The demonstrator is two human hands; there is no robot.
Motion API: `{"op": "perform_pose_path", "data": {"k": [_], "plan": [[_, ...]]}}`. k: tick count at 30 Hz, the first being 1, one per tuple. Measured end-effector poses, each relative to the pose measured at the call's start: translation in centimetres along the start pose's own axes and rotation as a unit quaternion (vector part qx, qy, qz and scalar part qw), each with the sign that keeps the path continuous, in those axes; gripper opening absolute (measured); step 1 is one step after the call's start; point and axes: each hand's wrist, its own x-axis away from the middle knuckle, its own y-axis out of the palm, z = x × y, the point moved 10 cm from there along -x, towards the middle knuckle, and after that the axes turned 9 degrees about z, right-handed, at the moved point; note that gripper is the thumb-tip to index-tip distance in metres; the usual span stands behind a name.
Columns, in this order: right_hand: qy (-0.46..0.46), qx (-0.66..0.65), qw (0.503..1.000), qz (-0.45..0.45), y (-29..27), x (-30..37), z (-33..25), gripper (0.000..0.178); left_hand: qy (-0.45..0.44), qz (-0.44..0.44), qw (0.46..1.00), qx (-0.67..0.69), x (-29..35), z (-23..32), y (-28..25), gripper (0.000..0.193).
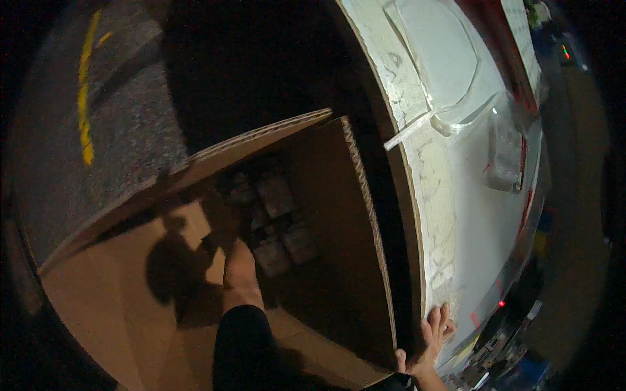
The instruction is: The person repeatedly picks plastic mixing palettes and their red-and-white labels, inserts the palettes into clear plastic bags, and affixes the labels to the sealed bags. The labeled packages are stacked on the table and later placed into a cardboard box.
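Note:
A tall, open cardboard box [339, 260] stands in front of me, its corrugated rim facing up. My left arm reaches down into it, and my left hand [222, 212] is in deep shadow, so its fingers cannot be made out. Beside that hand, at the bottom of the box, lie several block-shaped packs [277, 195], dim and apparently clear-wrapped. My right hand [433, 332] is at the lower right with its fingers apart. Its fingertips rest on the edge of the white-covered table [450, 241], while the thumb is by the box's near right corner.
The table runs along the box's right side, with a dark gap between them. On it lie loose clear plastic film [456, 124] and a clear plastic packet [505, 153]. Left of the box is grey floor with a yellow line [85, 98]. Cluttered gear [502, 352] sits at lower right.

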Motion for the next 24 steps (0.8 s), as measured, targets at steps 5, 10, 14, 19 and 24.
{"op": "perform_pose_path", "data": {"k": [5, 10, 14, 19, 24], "plan": [[0.020, -0.032, 0.999, 0.001, -0.1, -0.3, -0.4, 0.076, 0.046, -0.057, 0.997, -0.037, 0.0, -0.8, -0.4, 0.079], [-0.034, -0.022, 0.998, -0.043, -0.3, -0.2, -1.2, 0.062, 0.184, -0.210, 0.960, -0.020, 5.7, 1.5, -7.7, 0.074], [-0.052, -0.141, 0.986, 0.075, -3.0, 0.0, -0.4, 0.063, 0.278, -0.375, 0.883, -0.051, 15.4, 6.1, -14.8, 0.070], [-0.027, -0.320, 0.924, 0.210, -5.7, 3.1, 0.2, 0.059, 0.467, -0.487, 0.728, -0.120, 32.1, 16.4, -18.8, 0.065], [0.234, -0.046, 0.860, 0.452, -9.1, 27.4, 3.8, 0.032, 0.657, -0.541, 0.500, -0.161, 54.1, 19.3, -18.7, 0.060]]}}
